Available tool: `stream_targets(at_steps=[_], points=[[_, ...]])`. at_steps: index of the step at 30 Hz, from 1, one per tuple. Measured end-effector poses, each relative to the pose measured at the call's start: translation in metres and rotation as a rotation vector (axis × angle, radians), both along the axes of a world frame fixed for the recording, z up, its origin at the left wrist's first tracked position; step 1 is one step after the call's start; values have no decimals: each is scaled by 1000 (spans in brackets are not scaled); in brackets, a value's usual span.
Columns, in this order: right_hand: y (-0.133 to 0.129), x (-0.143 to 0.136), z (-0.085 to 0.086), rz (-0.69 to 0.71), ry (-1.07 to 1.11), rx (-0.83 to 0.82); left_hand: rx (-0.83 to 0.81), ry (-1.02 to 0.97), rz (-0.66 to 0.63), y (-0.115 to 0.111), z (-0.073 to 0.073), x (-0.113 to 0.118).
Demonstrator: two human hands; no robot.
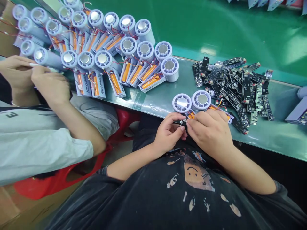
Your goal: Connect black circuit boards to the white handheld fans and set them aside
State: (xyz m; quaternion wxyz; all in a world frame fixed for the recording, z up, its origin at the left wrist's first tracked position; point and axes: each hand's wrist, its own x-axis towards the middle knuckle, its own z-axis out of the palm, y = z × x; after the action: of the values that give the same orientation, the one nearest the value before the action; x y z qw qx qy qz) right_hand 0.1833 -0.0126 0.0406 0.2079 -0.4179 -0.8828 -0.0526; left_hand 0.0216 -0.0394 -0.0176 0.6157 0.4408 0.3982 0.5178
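My left hand (170, 131) is closed in a pinch around a small circuit board (183, 122), seen nearly edge-on with pale connectors at its top. Against that end press the fingertips of my right hand (209, 129); whatever they pinch is too small and hidden to name. Just beyond my hands, two lavender handheld fan bodies lie side by side, the left fan (181, 103) and the right fan (201, 99), round ends towards the table's middle. Orange batteries show in their open handles, partly covered by my right hand. Thin wires (219, 103) stick up behind my knuckles.
A heap of black circuit boards (236, 88) lies right of the fans. Rows of similar fan bodies (128, 46) cover the table's left part. At left, a co-worker's hands (51, 84) hold a pale part. A red stool (96, 163) stands below; another fan piece (298, 110) is far right.
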Motion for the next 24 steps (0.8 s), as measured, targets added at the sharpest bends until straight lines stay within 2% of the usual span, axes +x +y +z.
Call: stream_targets(at_steps=[10,14,17,21,24], points=[[6,2,-6,45,48,-71,-29,-5,10,2,1,-1],[10,5,-12,86,139,-150,50,11,44,0,-1,0],[11,7,-16,89,201,-187,140,91,55,0,-1,-1],[9,7,-16,35,151,-147,245,298,40,5,1,-4],[8,7,-14,-6,146,-123,180,280,35,8,3,-4]])
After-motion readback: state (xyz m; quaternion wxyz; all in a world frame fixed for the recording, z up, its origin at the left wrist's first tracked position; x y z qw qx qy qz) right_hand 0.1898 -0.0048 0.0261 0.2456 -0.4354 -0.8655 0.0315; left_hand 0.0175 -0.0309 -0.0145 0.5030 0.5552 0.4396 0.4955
